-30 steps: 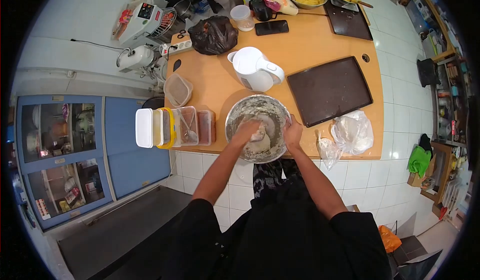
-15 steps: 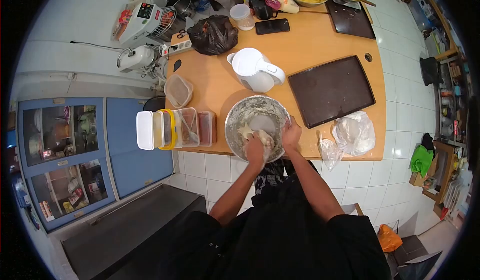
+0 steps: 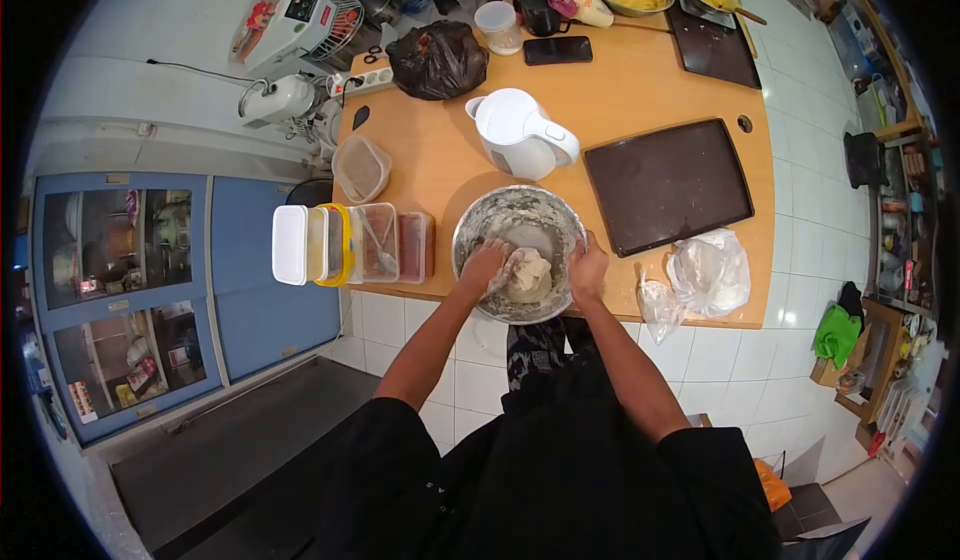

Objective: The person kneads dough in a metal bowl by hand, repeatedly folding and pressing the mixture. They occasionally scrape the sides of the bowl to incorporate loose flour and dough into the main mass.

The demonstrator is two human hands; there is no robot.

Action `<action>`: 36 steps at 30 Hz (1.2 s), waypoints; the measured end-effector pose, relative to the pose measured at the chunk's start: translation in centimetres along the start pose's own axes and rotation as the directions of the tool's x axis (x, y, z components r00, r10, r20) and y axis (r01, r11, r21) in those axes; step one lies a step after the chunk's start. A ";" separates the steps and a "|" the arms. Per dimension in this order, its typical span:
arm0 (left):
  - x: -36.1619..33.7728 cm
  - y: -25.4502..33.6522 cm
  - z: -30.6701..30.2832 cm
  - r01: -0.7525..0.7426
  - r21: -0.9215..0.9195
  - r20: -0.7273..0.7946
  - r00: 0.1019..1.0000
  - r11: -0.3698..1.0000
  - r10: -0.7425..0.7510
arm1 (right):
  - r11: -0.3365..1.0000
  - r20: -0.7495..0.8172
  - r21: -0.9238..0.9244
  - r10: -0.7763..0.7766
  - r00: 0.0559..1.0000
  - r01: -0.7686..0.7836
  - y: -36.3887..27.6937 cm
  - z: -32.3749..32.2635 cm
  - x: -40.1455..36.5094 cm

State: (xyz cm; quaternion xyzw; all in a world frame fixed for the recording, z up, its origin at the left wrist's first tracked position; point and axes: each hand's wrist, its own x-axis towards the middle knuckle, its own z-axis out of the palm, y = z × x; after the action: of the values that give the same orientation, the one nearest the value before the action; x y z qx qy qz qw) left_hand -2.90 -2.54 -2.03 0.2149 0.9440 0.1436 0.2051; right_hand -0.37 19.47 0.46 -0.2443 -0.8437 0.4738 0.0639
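Note:
A metal mixing bowl [image 3: 470, 222] stands at the table's front edge, its inner wall smeared with pale dough. Inside it lies a rough lump of dough [image 3: 530, 278]. My left hand [image 3: 486, 266] reaches into the bowl at the left wall, fingers stretched out and coated with dough, right beside the lump. At the right side, my right hand [image 3: 588, 270] grips the bowl's rim, the thumb toward the inside. Just behind the bowl is a white lidded pitcher [image 3: 515, 132] with its handle to the right.
Right of the bowl are a dark baking tray [image 3: 668, 188] and plastic bags of white powder [image 3: 708, 272]. To the left stand several food containers [image 3: 375, 245] and an uncovered plastic tub [image 3: 361, 169]. Farther back are a black plastic bag [image 3: 438, 60] and a phone [image 3: 558, 51].
My left hand has moved left off the dough to the bowl's wall, and the lump now shows fully. My right hand keeps its hold on the rim. The view has shifted slightly.

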 end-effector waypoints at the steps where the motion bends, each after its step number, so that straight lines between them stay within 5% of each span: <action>1: -0.1 0.0 0.6 -0.017 0.014 -0.036 0.999 1.000 0.018 | 1.000 -0.019 -0.016 0.009 1.000 -0.009 0.1 0.2 -0.1; 2: -0.8 0.0 1.3 -0.030 0.028 -0.068 0.997 0.999 0.032 | 1.000 -0.028 -0.010 0.002 1.000 -0.002 0.3 0.3 -0.4; 5: -1.6 2.9 2.8 0.348 0.050 -0.062 0.937 0.936 -0.345 | 1.000 -0.029 -0.006 -0.004 1.000 0.004 -0.1 0.7 -0.5; 8: -1.6 5.3 4.8 0.521 0.108 -0.127 0.852 0.847 -0.508 | 0.999 -0.004 -0.027 0.019 1.000 -0.019 -0.4 0.7 -0.8; 9: -1.8 6.5 5.3 0.550 0.036 -0.276 0.808 0.834 -0.521 | 1.000 -0.009 -0.014 0.008 1.000 -0.008 -0.2 0.8 -0.9; 12: -2.2 9.1 4.9 0.334 0.330 -0.190 0.940 0.883 -0.285 | 0.999 -0.050 0.030 -0.031 0.998 0.032 0.1 1.0 -1.2; 15: -0.4 4.9 11.0 0.391 0.088 -0.043 0.921 0.916 -0.388 | 0.998 -0.002 0.053 0.024 1.000 -0.024 -0.5 -0.1 -1.3; 17: -0.6 4.0 9.2 0.333 0.084 -0.114 0.940 0.939 -0.323 | 0.998 0.014 0.054 0.042 0.999 -0.042 -0.4 -0.6 -1.4; 19: -1.5 4.2 2.1 0.189 0.296 -0.294 0.951 0.936 -0.099 | 0.998 -0.034 0.054 0.016 0.999 -0.014 0.4 -0.5 -1.5; 22: -0.7 2.4 -1.2 0.152 -0.017 -0.205 0.967 0.988 -0.153 | 0.998 -0.088 0.057 -0.033 0.996 0.039 1.4 0.2 -1.6; 25: -0.9 0.0 2.5 0.174 -0.278 0.054 0.985 0.945 -0.166 | 0.995 -0.107 0.089 0.053 0.993 -0.044 0.3 0.1 -1.9; 28: -2.5 1.7 4.5 0.249 -0.163 -0.154 0.949 0.955 -0.274 | 0.993 -0.138 0.073 0.099 0.985 -0.090 0.2 0.3 -2.3; 31: -2.7 2.7 7.7 0.440 -0.074 -0.209 0.871 0.895 -0.445 | 0.989 -0.128 0.103 0.118 0.985 -0.105 -0.1 0.8 -2.8; 36: -3.1 10.1 3.3 0.514 -0.219 -0.129 0.827 0.829 -0.547 | 0.989 -0.134 0.046 0.149 0.980 -0.144 0.0 1.0 -3.1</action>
State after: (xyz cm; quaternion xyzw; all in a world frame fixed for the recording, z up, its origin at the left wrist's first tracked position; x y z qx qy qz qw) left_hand 4.59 5.38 -0.25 -0.0900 0.9649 0.1825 0.1661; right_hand 1.97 17.21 0.33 -0.3365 -0.8083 0.4744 0.0913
